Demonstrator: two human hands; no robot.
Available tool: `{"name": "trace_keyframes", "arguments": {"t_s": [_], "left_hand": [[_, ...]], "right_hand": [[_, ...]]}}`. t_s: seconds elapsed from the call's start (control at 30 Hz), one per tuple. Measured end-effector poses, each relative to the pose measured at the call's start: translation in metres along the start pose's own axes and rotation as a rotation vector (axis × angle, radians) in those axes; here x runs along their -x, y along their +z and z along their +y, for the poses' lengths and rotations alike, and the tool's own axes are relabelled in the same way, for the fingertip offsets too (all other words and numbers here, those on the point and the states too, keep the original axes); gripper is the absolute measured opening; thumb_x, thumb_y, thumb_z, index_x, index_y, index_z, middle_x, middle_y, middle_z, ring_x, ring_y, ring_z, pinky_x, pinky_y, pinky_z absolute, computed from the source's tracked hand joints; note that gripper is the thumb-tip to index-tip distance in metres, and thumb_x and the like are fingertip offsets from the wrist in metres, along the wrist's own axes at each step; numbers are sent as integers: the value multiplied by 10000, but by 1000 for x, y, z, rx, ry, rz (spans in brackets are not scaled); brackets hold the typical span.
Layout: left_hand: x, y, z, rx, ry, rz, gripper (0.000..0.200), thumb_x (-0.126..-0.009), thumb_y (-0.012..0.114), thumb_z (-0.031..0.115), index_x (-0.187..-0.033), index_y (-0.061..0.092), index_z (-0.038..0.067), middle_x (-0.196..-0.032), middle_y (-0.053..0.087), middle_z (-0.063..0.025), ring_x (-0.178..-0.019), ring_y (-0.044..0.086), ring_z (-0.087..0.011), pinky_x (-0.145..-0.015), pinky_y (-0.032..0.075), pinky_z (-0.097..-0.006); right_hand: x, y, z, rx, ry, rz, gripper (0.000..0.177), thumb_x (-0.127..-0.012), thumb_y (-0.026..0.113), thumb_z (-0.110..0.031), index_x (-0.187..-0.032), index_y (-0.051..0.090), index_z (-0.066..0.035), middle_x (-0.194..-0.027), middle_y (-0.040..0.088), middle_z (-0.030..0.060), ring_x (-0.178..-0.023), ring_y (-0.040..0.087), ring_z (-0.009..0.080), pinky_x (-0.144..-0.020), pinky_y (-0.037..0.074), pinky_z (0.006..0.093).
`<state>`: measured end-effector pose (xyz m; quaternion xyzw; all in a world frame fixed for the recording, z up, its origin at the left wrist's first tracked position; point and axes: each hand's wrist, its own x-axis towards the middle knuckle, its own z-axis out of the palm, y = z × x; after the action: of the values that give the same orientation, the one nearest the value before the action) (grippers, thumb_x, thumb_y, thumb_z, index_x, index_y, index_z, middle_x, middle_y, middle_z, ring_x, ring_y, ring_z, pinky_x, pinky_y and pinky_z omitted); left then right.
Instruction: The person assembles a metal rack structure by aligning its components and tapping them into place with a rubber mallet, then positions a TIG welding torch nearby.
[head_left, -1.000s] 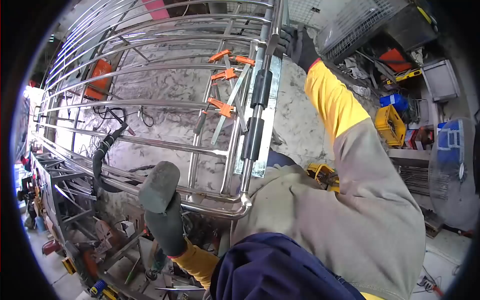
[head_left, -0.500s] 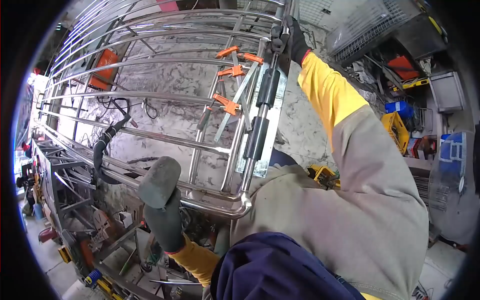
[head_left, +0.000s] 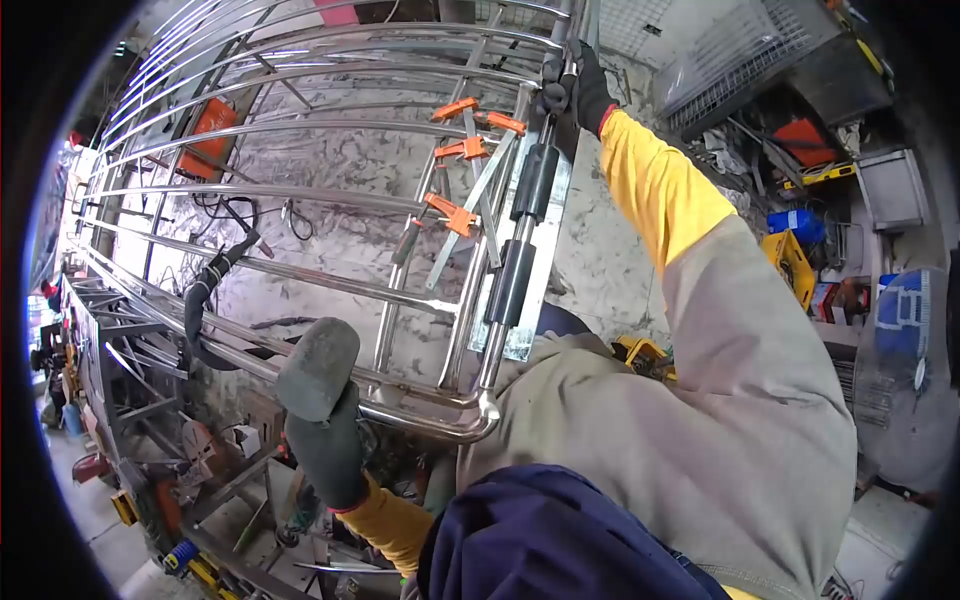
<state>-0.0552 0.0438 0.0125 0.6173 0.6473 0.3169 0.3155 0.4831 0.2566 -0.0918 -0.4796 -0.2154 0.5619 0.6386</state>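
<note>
Head view: steel tube frame [head_left: 465, 430] sits ahead-left of me. Its side rail [head_left: 495, 352] runs lengthwise away, leaning slightly right. Right hand [head_left: 592, 85] is nearer: fingers curled on the rail's far stretch. Left hand [head_left: 328, 450] clenched, apparently on a mallet [head_left: 318, 370], head by the near tubes; handle hidden.

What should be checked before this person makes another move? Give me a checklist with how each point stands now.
1. Left hand holding the mallet: ok.
2. Right hand on the frame: ok.
3. Both hands gloved: ok.
4. Clamps at the frame: ok.
5. Clamps tight: cannot tell.
6. Frame free of cable: not ok, a black cable lies over its bars.
</note>
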Motion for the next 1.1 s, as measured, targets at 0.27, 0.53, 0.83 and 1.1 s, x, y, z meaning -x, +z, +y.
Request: {"name": "trace_keyframes", "arguments": {"t_s": [0.27, 0.53, 0.83, 1.1], "left_hand": [[-1, -2, -5, 11, 18, -31, 332, -880, 783, 87, -1174, 720, -54, -1089, 779, -142, -968, 719, -216, -895, 542, -357], [-1, -3, 0, 19, -13, -40, 326, -878, 787, 74, -1170, 725, -57, -1072, 782, -133, -959, 718, -199, -889, 541, -345], [-1, -2, -2, -4, 28, -31, 302, -871, 792, 85, -1131, 734, -58, -1021, 790, -135, -915, 729, -200, -844, 550, -349], [-1, 0, 7, 13, 57, -3, 283, -872, 779, 93, -1105, 737, -62, -1009, 792, -142, -890, 730, -205, -828, 549, -351]], "right_hand": [[-4, -6, -3, -28, 52, -55, 631, -957, 473, -748, -808, 598, -147, -650, 569, 53, -431, 446, 267, -581, 518, 534], [-3, -9, -6, -140, 109, -175, 554, -958, 512, -700, -897, 595, -155, -746, 619, 48, -485, 490, 245, -599, 516, 519], [-16, -23, -14, -256, 303, -402, 540, -959, 538, -680, -863, 563, -149, -719, 581, 23, -500, 485, 223, -588, 491, 492], [6, 3, -9, -96, 105, -98, 534, -970, 534, -662, -848, 565, -143, -714, 577, 21, -497, 488, 223, -540, 457, 464]]}}
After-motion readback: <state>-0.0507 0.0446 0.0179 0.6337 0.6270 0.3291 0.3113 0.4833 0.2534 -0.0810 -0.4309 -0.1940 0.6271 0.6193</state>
